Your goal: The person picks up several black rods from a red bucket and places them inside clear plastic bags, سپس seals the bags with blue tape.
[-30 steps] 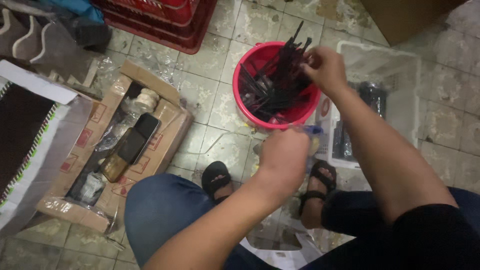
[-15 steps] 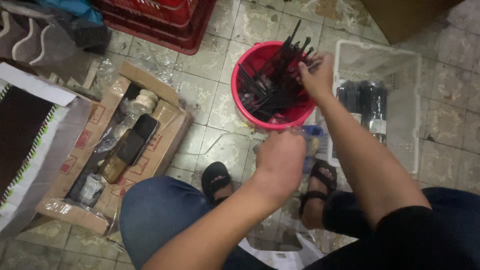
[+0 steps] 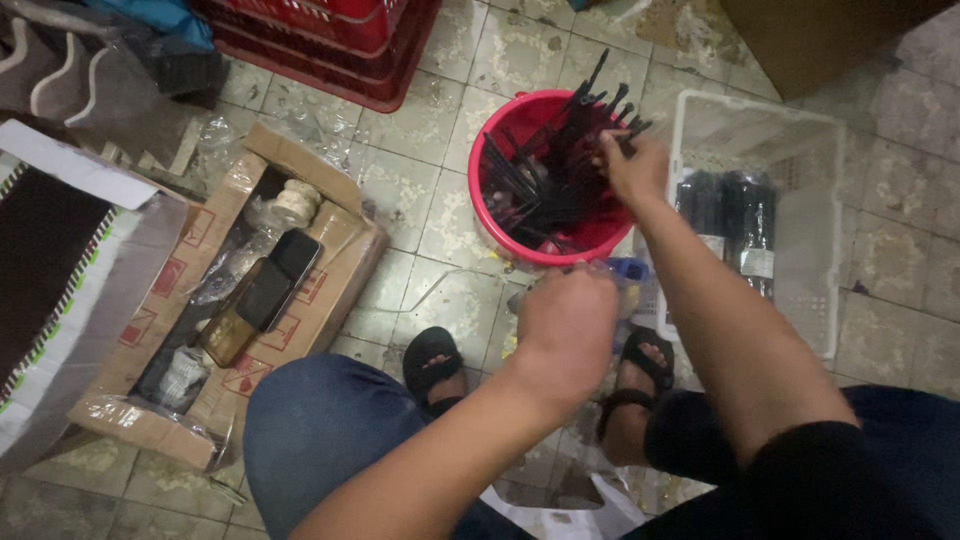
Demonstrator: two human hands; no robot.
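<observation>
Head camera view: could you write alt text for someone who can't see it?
Seated on a tiled floor, a person reaches their right hand into a red bucket of thin black sticks, while the left hand holds something unclear. An open cardboard box lies alongside.

black sticks (image 3: 560, 185) | upright bundle, leaning | in red bucket (image 3: 497, 215) | kind unclear
</observation>
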